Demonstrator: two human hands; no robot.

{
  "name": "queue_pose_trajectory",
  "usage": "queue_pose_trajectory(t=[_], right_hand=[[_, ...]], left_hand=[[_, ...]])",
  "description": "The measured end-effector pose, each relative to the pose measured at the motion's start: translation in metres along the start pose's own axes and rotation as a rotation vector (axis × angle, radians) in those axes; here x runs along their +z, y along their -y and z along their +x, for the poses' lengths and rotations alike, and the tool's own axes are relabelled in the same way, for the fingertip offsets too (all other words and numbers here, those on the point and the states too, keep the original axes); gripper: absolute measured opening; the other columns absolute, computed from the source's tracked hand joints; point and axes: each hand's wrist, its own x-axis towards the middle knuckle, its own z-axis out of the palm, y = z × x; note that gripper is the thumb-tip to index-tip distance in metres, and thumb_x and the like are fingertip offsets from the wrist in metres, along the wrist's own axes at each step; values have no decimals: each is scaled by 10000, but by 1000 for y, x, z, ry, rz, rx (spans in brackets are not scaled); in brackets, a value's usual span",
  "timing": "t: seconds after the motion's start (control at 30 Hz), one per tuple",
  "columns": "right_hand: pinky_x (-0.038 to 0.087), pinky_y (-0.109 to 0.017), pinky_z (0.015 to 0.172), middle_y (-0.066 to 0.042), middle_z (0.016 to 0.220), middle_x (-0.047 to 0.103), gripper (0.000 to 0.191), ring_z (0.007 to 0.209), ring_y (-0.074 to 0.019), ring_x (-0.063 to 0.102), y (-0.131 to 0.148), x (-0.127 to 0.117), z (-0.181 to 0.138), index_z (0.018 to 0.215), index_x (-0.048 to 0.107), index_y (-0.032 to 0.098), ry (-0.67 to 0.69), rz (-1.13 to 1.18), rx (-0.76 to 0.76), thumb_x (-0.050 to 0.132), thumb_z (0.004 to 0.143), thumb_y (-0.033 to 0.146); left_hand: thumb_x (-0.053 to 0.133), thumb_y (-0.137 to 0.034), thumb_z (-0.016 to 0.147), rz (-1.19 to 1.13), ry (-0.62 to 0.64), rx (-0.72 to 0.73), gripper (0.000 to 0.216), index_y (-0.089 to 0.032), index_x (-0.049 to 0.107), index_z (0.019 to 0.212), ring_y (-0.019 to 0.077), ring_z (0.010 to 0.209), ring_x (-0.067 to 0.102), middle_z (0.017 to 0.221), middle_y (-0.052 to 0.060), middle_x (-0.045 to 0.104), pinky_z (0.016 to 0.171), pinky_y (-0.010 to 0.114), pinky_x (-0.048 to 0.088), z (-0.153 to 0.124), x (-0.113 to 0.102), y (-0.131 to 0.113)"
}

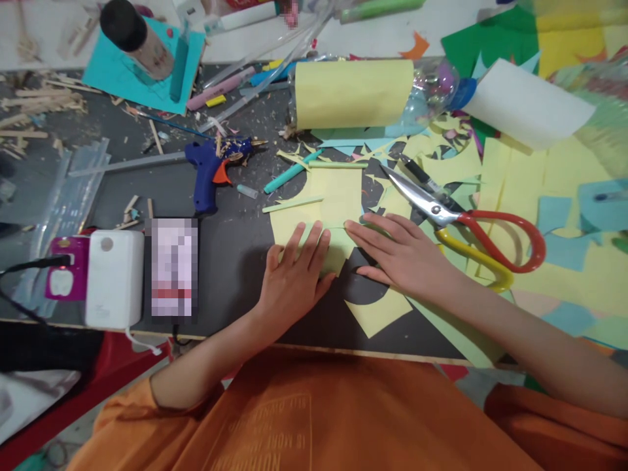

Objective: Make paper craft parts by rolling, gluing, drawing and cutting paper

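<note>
My left hand (pixel 296 273) lies flat with its fingers spread on pale yellow paper (pixel 338 193) in the middle of the table. My right hand (pixel 400 252) is open too, its fingertips reaching the right part of that paper. Thin rolled paper strips (pixel 294 205) rest on the sheet just beyond my fingers. Below my right hand sits a yellow offcut (pixel 380 314) with a curved edge. Scissors (pixel 436 209) with red and yellow handles lie half open beside my right hand, next to a dark pen (pixel 417 171).
A blue glue gun (pixel 203 173) lies to the left, with a white power bank (pixel 115 278) nearer the edge. At the back rests a bottle wrapped in yellow paper (pixel 353 95). A can with a black cap (pixel 137 39) stands far left. Paper scraps (pixel 564 248) cover the right side.
</note>
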Motion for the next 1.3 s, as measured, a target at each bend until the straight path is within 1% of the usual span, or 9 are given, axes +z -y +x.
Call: queue_pose_trajectory(t=[0.17, 0.5, 0.6, 0.73, 0.8, 0.9, 1.07, 1.2, 1.3], right_hand=[[346, -384, 1063, -100, 1359, 634, 549, 1266, -253, 492, -1, -3, -1, 1429, 469, 94, 0, -35, -12, 337, 1021, 436], [418, -411, 994, -112, 1282, 680, 577, 1167, -272, 577, -6, -14, -26, 1488, 350, 95, -29, -107, 51, 394, 1011, 417], [445, -420, 983, -118, 1228, 703, 506, 1134, -279, 606, -6, -17, -28, 1422, 442, 117, -64, -86, 68, 465, 989, 378], [502, -411, 937, -122, 1162, 723, 219, 1094, -271, 640, -2, -18, -14, 1133, 633, 153, -181, -15, 125, 540, 946, 220], [520, -404, 919, -128, 1177, 720, 197, 1101, -257, 642, 0, -16, -3, 1090, 647, 150, -197, 27, 161, 509, 952, 178], [518, -393, 929, -144, 1189, 717, 266, 1109, -238, 635, 3, -11, 13, 1173, 632, 119, -169, 46, 174, 464, 972, 164], [499, -367, 902, -97, 1131, 735, 299, 1065, -205, 641, 7, -4, 25, 1151, 651, 158, -154, 29, 137, 395, 999, 144], [493, -331, 853, -93, 1087, 748, 230, 1017, -202, 638, 9, -4, 22, 1068, 667, 133, -199, -45, 78, 456, 978, 115], [503, -328, 864, -99, 1051, 753, 184, 1001, -216, 640, 10, -3, 21, 1026, 672, 99, -256, -60, 47, 504, 950, 91]], left_hand=[[335, -370, 1003, 29, -11, 8, 508, -104, 489, 1407, 290, 1296, 522, 1454, 109, 534, 854, 400, 360, 1, 0, 0], [346, -377, 999, -25, 12, -2, 521, -147, 439, 1457, 307, 1314, 474, 1502, 65, 487, 853, 422, 364, 0, 3, 2], [346, -376, 1002, -24, -3, 6, 519, -150, 431, 1462, 307, 1312, 474, 1496, 56, 495, 854, 423, 360, 0, 3, 2], [344, -370, 1002, -52, 12, -6, 523, -159, 410, 1475, 306, 1327, 464, 1490, 65, 502, 878, 422, 352, 1, 3, 2], [331, -378, 1006, -34, -3, -1, 517, -151, 435, 1458, 299, 1316, 478, 1476, 65, 517, 883, 417, 349, 1, 3, 2], [328, -415, 1009, -22, -37, 8, 527, -140, 456, 1439, 281, 1290, 506, 1468, 66, 525, 893, 405, 350, -1, 3, 4], [353, -433, 1000, -87, -29, -15, 564, -150, 377, 1487, 278, 1333, 481, 1479, 109, 510, 1011, 411, 334, -5, 5, 4], [354, -401, 1000, -89, -72, 21, 551, -66, 412, 1434, 273, 1358, 468, 1428, 191, 541, 1108, 404, 314, -1, 8, 2], [374, -371, 994, -81, -120, 74, 534, 4, 440, 1368, 298, 1341, 486, 1358, 240, 572, 1120, 406, 340, 5, 11, 2]])
